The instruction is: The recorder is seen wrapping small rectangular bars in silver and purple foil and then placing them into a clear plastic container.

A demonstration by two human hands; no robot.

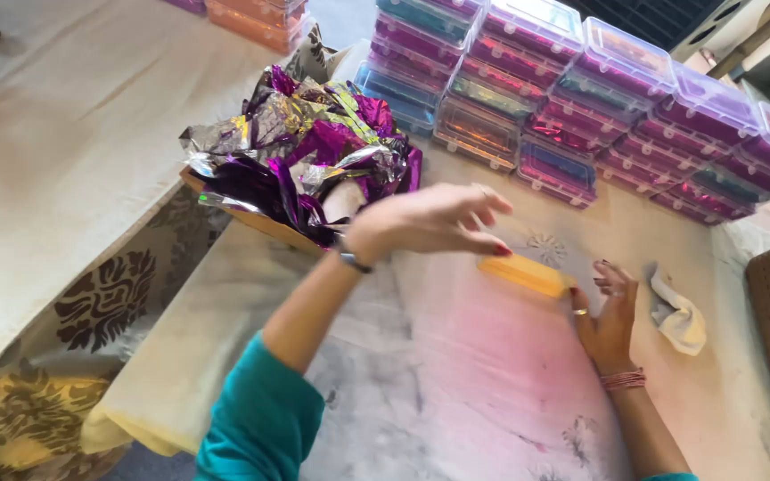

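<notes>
A flat yellow-orange bar (525,273) lies slantwise on the stained cloth (456,374), just below the stacked clear boxes (572,98).

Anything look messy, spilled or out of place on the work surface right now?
Yes. The work cloth is smeared with pink and grey powder stains, and a crumpled white rag lies beside the right hand. The foil scraps sit in a loose heap.

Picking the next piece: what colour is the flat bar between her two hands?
Yellow-orange, plain. The bar shows best in the head view, lying on the cloth between left hand and right hand.
</notes>
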